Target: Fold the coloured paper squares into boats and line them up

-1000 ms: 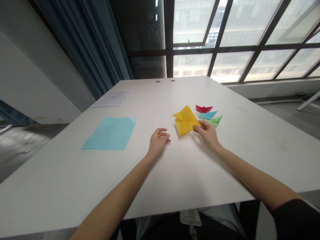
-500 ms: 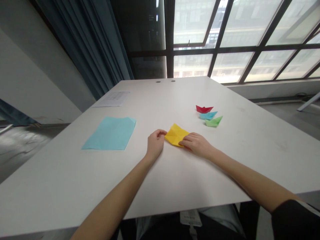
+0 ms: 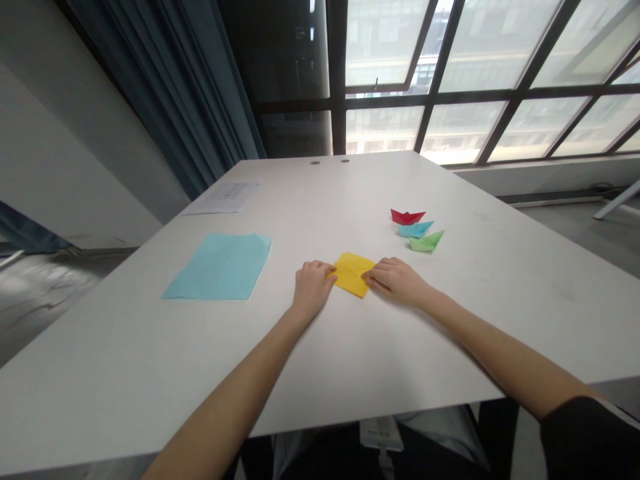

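A folded piece of yellow paper [image 3: 351, 272] lies between my hands on the white table, its creases showing. My left hand [image 3: 313, 285] pinches its left corner between thumb and fingers. On the opposite side, my right hand [image 3: 395, 279] grips the right edge, fingertips over the paper. Beyond my right hand sit three folded paper boats: a red boat [image 3: 407, 217] farthest off, a light blue boat [image 3: 416, 230] in the middle, and a green boat [image 3: 426, 242] nearest.
A stack of light blue paper sheets [image 3: 220, 267] lies to the left of my hands. Farther back on the left is a white printed sheet [image 3: 224, 198]. The white table [image 3: 320, 373] ends near my body, where a badge [image 3: 381, 435] hangs.
The yellow paper has been turned and now lies flatter, with a corner pointing toward me. My left fingers have closed over its left corner; my right hand has shifted slightly to the right.
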Tool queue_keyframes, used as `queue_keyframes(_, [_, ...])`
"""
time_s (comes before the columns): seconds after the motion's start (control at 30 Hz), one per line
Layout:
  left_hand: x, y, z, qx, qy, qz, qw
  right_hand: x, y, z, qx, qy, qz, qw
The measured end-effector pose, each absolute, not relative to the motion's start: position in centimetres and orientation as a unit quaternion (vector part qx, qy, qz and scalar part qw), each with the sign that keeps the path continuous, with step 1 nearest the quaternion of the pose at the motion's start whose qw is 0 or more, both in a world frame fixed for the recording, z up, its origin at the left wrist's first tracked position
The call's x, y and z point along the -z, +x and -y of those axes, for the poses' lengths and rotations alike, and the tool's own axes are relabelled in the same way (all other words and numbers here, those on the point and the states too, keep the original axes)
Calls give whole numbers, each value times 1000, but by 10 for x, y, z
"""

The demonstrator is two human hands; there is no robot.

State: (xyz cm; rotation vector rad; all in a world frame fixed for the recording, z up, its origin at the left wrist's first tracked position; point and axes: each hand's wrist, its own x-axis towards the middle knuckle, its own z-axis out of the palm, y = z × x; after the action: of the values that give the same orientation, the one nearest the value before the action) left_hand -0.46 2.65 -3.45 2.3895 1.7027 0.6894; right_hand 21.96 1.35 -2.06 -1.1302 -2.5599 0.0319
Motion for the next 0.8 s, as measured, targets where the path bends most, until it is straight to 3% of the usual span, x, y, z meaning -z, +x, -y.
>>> queue_keyframes(0.53, [36,-9,-29,-199,796,-570,42,33,224,-22,35,-523,832,184])
queue_keyframes(0.8, [34,-9,-29,-212,789,-574,51,40,229,-26,-13,-525,824,213])
